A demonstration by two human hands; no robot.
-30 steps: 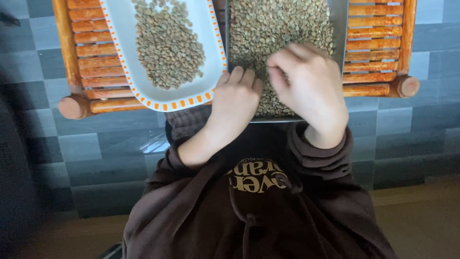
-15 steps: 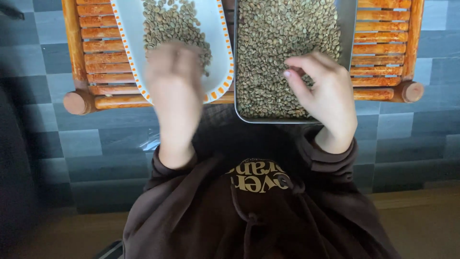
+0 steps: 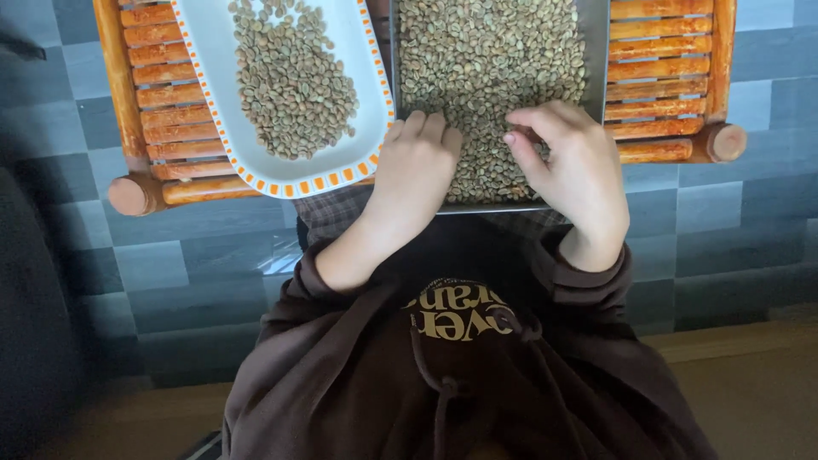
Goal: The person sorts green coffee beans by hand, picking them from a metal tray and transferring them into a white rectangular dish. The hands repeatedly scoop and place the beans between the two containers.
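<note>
On the slatted wooden rack [image 3: 656,94] sit two containers side by side: a white oval dish with an orange-checked rim [image 3: 213,111] toward the left end and a grey metal tray [image 3: 596,51] just right of it, their edges close together near the rack's middle. The dish holds a loose heap of pale green beans [image 3: 294,81] gathered in its centre, with bare white around them. The tray carries a much fuller layer of the same greenish beans [image 3: 490,60], covering it nearly wall to wall.

Both hands rest at the tray's near edge. The left hand [image 3: 417,166] lies palm down on the beans at the near left corner of the tray, fingers together and slightly curled, right beside the dish's rim; whether anything sits under the palm cannot be told. The right hand [image 3: 571,166] is at the near right part of the tray, its thumb and forefinger drawn toward each other over the beans in a loose pinch; whether a bean is caught between them is too small to tell.

Below the rack lies a floor of grey-blue tiles [image 3: 707,230], and the person wears a dark brown hooded top [image 3: 341,375].
</note>
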